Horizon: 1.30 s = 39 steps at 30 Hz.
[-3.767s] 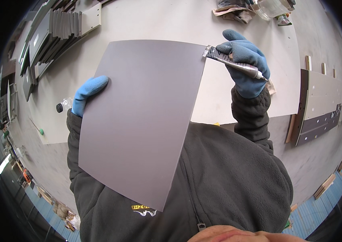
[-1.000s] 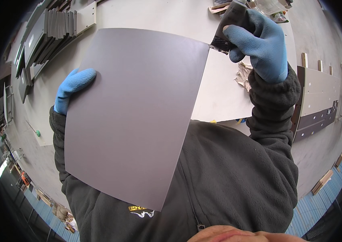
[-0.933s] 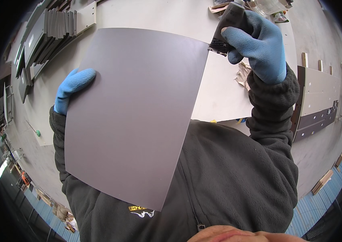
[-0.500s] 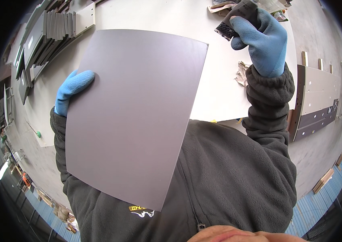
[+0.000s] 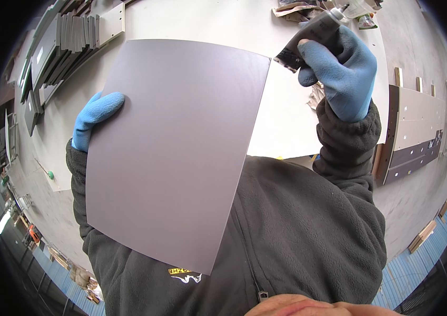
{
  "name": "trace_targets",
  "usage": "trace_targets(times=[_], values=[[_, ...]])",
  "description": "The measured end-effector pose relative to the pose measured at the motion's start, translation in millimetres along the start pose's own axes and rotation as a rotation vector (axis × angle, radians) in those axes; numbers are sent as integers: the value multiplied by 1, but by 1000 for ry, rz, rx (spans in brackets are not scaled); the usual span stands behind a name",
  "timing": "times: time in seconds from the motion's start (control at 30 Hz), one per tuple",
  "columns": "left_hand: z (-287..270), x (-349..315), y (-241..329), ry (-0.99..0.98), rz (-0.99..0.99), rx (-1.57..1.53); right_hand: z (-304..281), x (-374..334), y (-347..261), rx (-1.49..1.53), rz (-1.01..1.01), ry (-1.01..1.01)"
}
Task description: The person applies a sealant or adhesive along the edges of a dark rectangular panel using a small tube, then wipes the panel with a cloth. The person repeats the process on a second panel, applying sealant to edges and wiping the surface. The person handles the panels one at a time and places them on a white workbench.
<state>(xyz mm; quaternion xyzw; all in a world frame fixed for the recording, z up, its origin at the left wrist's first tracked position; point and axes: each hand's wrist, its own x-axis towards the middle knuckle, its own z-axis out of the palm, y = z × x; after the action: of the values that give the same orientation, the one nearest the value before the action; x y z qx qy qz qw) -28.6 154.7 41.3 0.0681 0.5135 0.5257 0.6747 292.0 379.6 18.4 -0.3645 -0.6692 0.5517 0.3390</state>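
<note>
A flat grey panel is held up in front of my chest, tilted toward me. My left hand, in a blue glove, grips its left edge, thumb on the near face and the other fingers hidden behind. In my right hand, also gloved in blue, is a dark grey squeeze tube, its pale cap end with a dark tip pointing up and right. The tube's flat end lies close to the panel's upper right corner, with a small gap between them.
A white worktable spreads behind the panel. Stacked grey boards stand at its far left. Crumpled cloth and a clear plastic container lie at the far right, and another rag near my right wrist. A pile of panels stands beyond the right edge.
My right hand has come down toward me with the tube, bringing the tube's flat end nearer the panel's corner and its tip into view. My left hand and the panel have hardly moved.
</note>
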Motion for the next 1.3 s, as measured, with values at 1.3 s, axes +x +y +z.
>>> trace_targets(times=[1.3], values=[[-58, 39, -19, 114, 401, 164, 45, 56, 120, 549, 162, 106]])
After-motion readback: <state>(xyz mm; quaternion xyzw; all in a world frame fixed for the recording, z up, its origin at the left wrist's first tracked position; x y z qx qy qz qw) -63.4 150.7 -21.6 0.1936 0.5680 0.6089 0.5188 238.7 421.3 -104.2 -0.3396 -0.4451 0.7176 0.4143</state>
